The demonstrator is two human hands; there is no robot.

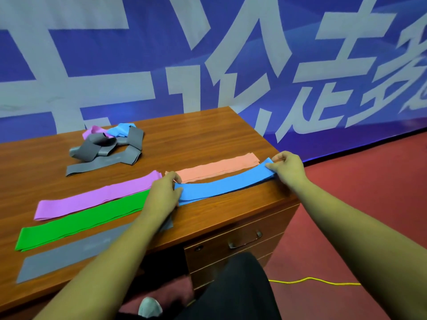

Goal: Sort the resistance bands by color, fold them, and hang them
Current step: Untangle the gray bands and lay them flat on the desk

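Observation:
A blue band (pixel 221 184) lies stretched flat near the right front of the wooden table (pixel 208 132). My left hand (pixel 163 195) pinches its left end and my right hand (pixel 285 167) pinches its right end at the table's corner. Just behind it lies a flat peach band (pixel 217 168). To the left lie a purple band (pixel 97 196), a green band (pixel 80 220) and a grey band (pixel 69 255) in parallel rows; my left forearm crosses the grey one. Farther back sits a tangled pile (pixel 108 146) of grey, purple and blue bands.
A blue banner with large white characters (pixel 208 54) hangs right behind the table. Drawers with a metal handle (pixel 245 241) are under the table's right side. Red carpet (pixel 369 215) and a yellow cord (pixel 318 281) lie to the right.

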